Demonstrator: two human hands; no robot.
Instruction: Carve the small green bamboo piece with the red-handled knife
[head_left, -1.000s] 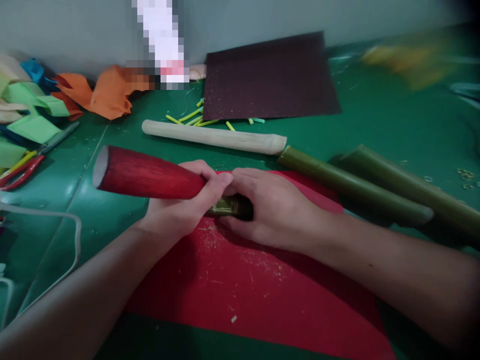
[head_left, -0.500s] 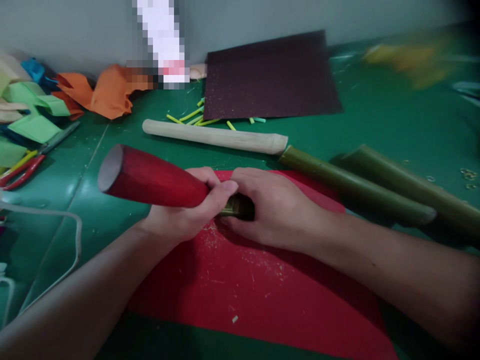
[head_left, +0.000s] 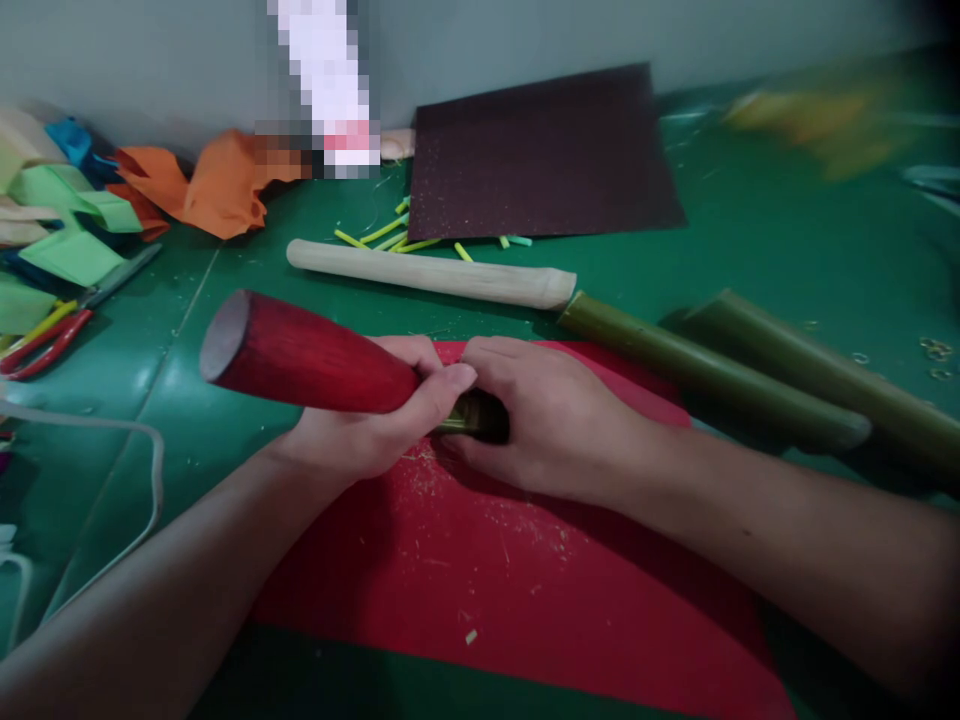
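My left hand (head_left: 367, 435) is wrapped round a thick red handle (head_left: 322, 350) with a pale flat end, tilted up to the left. What the handle belongs to is hidden behind my fingers. Closed over a short green bamboo piece (head_left: 474, 412) is my right hand (head_left: 559, 420), the two hands close together with the left thumb near the right fingers. The dark end of the bamboo shows between them, low over a red sheet (head_left: 540, 600) strewn with fine shavings.
A peeled pale bamboo stick (head_left: 427, 272) lies behind the hands, beside green bamboo lengths (head_left: 720, 370). Farther back are a dark brown sheet (head_left: 540, 155) and yellow-green short sticks (head_left: 382, 232). At left are orange paper (head_left: 225, 185), red-handled scissors (head_left: 56, 345) and a white cable (head_left: 156, 470).
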